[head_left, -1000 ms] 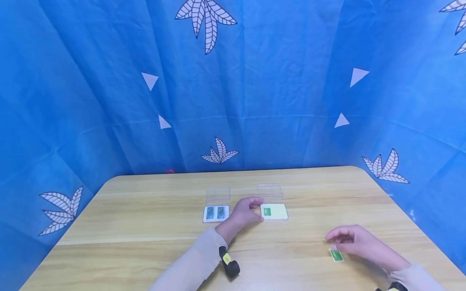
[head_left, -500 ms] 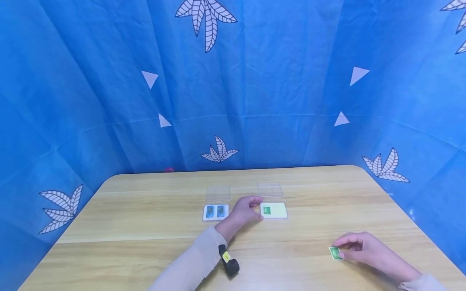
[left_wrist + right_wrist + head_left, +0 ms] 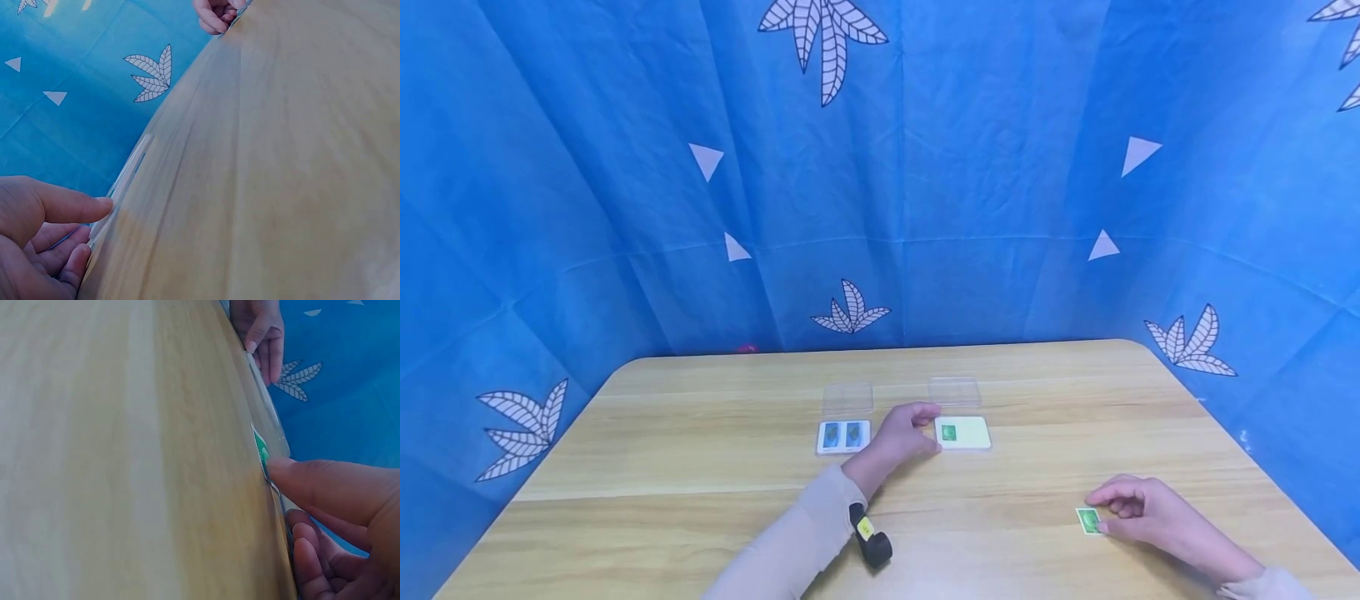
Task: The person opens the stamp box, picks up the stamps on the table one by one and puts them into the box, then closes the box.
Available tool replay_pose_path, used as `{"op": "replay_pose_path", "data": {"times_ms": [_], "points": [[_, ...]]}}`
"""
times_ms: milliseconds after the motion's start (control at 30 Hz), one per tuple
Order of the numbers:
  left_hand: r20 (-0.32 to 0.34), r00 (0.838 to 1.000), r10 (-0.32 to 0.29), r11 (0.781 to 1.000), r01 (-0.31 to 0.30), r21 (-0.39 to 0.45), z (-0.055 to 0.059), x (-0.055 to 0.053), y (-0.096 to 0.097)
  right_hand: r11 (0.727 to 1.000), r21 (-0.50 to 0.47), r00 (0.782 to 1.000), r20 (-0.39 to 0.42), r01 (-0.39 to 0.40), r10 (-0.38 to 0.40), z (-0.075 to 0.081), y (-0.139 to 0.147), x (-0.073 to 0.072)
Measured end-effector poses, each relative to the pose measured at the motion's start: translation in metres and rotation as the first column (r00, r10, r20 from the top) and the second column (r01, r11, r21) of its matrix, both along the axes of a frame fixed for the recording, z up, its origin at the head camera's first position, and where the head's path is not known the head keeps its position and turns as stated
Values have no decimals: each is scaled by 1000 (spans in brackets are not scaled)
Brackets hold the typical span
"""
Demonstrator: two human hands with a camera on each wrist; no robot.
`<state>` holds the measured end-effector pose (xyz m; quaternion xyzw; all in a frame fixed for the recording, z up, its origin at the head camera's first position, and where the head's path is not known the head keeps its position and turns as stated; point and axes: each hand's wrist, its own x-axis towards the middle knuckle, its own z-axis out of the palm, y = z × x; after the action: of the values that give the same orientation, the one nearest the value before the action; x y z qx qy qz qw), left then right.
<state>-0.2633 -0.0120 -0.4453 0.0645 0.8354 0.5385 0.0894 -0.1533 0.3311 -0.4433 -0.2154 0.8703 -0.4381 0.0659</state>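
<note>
Left hand (image 3: 900, 435) gripping one of two rectangular cases (image 3: 976, 432), right hand (image 3: 1138, 510) with thumb touching one loose green card (image 3: 1087, 522), wood-grain table's (image 3: 662, 500) near right, pinch unclear, one encased green card (image 3: 949, 432), two encased blue cards (image 3: 832, 435), two clear plastic panes (image 3: 954, 391)

a small green square piece (image 3: 1087, 521) with a pale border is at the right hand's (image 3: 1150, 518) thumb, near the front right of the counter (image 3: 700, 462). farther back, a pale, round-cornered case (image 3: 974, 432) lies flat, its left end at the left hand's (image 3: 904, 433) fingertips, a similar green square (image 3: 949, 433) on its left half.
</note>
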Motion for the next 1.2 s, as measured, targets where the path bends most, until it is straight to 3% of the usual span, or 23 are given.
{"op": "replay_pose_path", "data": {"times_ms": [600, 867, 1200], "points": [[-11, 1000, -5, 1000, 5, -3, 1, 2, -1, 999, -24, 1000, 1, -26, 26, 3, -4, 0], [5, 1000, -5, 1000, 5, 7, 0, 3, -2, 997, -60, 997, 60, -41, 45, 2, -7, 1], [5, 1000, -4, 1000, 4, 3, 1, 3, -1, 997, -58, 998, 19, -55, 56, 2, -10, 1]]}}
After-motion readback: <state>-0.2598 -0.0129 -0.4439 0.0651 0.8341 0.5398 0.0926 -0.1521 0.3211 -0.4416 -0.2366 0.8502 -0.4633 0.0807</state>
